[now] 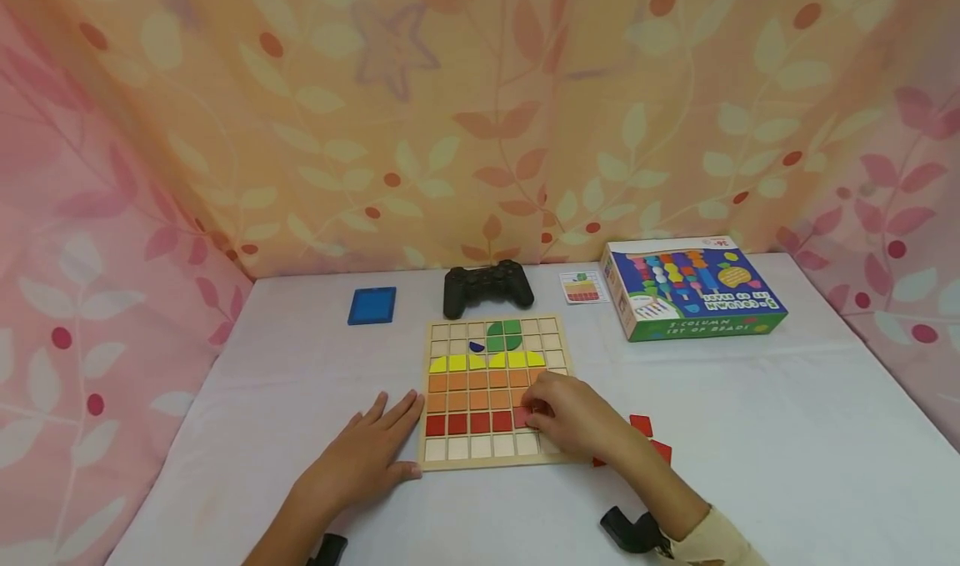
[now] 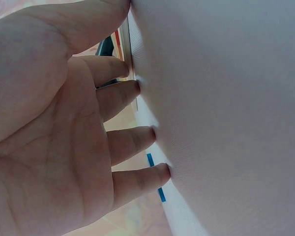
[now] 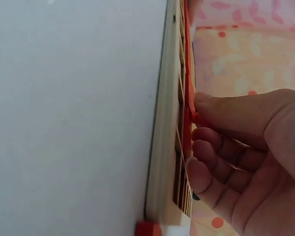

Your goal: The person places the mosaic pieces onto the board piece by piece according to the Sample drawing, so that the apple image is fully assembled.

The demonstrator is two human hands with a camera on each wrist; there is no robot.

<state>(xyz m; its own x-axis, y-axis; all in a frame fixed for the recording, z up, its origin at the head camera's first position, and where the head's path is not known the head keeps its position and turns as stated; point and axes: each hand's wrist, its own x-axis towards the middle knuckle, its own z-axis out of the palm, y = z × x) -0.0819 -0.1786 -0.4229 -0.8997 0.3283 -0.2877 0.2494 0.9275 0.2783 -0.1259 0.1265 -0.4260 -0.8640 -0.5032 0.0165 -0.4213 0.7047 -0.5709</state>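
Note:
A wooden grid board (image 1: 482,448) lies flat on the table, with a green piece (image 1: 504,337), a dark blue piece (image 1: 477,347), yellow pieces (image 1: 457,363), orange tiles (image 1: 457,401) and red tiles (image 1: 457,423) in its cells. My right hand (image 1: 573,416) reaches over the board's right side and pinches a red square tile (image 1: 521,418) at the end of the red row. Fingers extended, my left hand (image 1: 367,449) rests on the table against the board's left edge. Loose red tiles (image 1: 641,425) lie near my right forearm, partly hidden by it.
Behind the board sit a blue tray (image 1: 372,306), a black game controller (image 1: 487,288) and a small pattern card (image 1: 583,288). A colourful bead-set box (image 1: 693,291) stands at the back right. Patterned curtains (image 1: 487,116) enclose the white table's back and sides.

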